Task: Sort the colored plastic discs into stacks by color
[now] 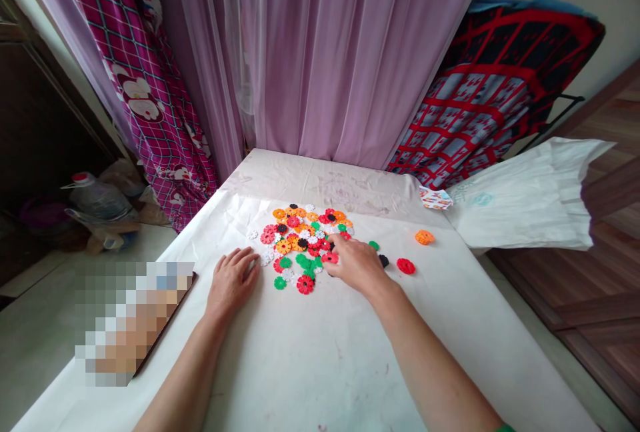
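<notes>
Flat and empty, the left hand rests left of the plastic disc pile, seemingly bracing; the right hand lays loose, ungripping fingers on its right edge.

- A pile of discs is spread on the middle of the surface.
- The left hand is laid flat just left of the pile.
- The right hand is rested on its right edge.
- A loose disc is set apart, further right.

The right hand covers part of the disc pile.
</notes>
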The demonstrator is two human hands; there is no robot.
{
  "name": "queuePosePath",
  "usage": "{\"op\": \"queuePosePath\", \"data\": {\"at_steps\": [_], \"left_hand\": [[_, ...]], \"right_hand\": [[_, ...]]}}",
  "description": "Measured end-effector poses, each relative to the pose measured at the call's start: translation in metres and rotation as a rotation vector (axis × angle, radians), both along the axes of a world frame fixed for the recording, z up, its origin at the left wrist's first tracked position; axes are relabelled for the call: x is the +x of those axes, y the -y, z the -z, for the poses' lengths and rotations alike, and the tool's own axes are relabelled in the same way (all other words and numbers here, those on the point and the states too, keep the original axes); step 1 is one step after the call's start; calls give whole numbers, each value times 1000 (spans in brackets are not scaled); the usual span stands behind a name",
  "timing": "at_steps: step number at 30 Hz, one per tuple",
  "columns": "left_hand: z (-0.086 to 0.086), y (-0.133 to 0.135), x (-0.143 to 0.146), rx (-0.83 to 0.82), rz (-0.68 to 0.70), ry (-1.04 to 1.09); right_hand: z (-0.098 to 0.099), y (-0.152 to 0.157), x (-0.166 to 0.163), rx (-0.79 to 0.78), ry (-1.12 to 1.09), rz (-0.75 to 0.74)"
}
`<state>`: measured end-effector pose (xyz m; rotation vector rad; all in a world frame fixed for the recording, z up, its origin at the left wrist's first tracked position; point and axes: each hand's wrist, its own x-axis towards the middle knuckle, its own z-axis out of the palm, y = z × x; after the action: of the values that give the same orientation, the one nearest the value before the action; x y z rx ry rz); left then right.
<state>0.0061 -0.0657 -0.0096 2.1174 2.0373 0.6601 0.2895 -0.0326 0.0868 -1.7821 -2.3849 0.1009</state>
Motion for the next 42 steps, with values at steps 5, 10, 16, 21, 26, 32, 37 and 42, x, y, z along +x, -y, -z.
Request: {"op": "queuePosePath", "data": {"at_steps": [5, 10, 16, 21, 26, 32, 37, 42], "left_hand": [[2, -2, -2, 19, -2, -7], [6, -5, -5, 31, 2, -37], [8, -6, -7, 61, 7, -65], [10, -8, -10, 65, 16, -83], [9, -8, -10, 53, 17, -83], [7, -8, -10, 27, 21, -94], [6, -7, -8, 16, 17, -92], [3, -5, -5, 3, 2, -83]], "right_hand": [[38, -4, 123, 263, -374, 378], [71, 7, 191, 237, -393, 502], [81, 10, 186, 174, -227, 521], [84, 11, 187, 150, -203, 525], [90, 11, 188, 141, -168, 500], [94, 7, 190, 133, -180, 399], [97, 2, 192, 104, -194, 386], [81, 12, 182, 174, -160, 462]]}}
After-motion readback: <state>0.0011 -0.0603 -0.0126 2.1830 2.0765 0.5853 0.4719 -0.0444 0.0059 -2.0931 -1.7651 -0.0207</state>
